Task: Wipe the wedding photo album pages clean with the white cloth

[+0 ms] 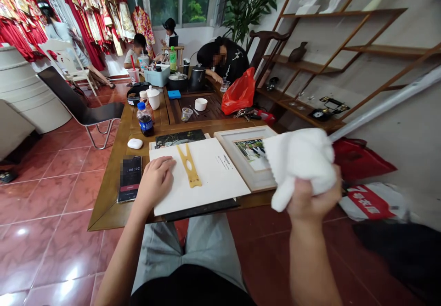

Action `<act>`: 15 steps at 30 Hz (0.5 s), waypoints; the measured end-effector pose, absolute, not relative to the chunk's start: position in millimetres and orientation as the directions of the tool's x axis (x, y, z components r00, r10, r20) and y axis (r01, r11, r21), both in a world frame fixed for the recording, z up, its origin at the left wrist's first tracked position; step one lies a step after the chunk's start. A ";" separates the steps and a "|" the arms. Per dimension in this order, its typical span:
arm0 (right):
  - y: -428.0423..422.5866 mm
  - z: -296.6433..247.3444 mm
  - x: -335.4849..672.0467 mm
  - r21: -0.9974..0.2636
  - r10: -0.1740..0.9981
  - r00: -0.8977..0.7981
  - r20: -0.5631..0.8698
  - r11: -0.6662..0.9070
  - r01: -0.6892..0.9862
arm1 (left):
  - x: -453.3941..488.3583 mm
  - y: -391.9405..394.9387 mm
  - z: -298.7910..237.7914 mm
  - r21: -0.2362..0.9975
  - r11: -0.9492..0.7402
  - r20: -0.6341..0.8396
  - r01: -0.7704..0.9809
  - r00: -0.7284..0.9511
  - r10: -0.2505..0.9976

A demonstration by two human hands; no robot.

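My right hand is closed round a bunched white cloth and holds it up in front of the table's right edge. My left hand lies with its fingers resting on the left side of a white board or large book. On that white surface is a flat yellow piece with an animal face at the near end and two long prongs at the far end. A framed photo lies to the right, partly hidden behind the cloth. Darker flat items show from under the white board.
Left of my hand lie a phone and a white case. A dark drink bottle, white lidded cup, white bowl and red plastic bag stand further back. Another person leans on the table's far end.
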State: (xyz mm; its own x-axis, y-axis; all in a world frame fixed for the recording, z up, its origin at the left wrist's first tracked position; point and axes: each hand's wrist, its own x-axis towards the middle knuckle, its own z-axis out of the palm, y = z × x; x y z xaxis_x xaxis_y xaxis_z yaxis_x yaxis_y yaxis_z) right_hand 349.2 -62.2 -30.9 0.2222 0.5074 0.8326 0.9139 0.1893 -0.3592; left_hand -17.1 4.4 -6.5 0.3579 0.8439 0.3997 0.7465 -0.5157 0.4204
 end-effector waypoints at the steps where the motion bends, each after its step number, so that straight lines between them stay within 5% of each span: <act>1: -56.7 -26.6 358.2 -0.365 0.453 0.252 0.855 0.181 0.913 | -18.7 3.4 -3.9 0.435 -0.526 0.410 0.730 0.360 0.838; 2: -50.6 -21.7 366.2 -0.334 0.426 0.240 0.873 0.163 0.928 | -21.2 2.4 -1.4 0.447 -0.537 0.420 0.716 0.362 0.832; 6: -21.0 -7.8 388.0 -0.047 0.661 0.032 0.749 0.006 0.999 | -38.4 -3.5 6.2 0.437 -0.560 0.435 0.704 0.379 0.817; 9: 0.8 -13.7 396.5 0.122 0.787 -0.100 0.609 0.032 0.992 | -55.0 -9.1 6.1 0.368 -0.562 0.414 0.741 0.411 0.812; 15: 18.2 -35.7 401.5 0.108 0.886 -0.197 0.420 0.167 0.980 | -74.9 -17.1 -3.4 0.227 -0.565 0.380 0.793 0.462 0.801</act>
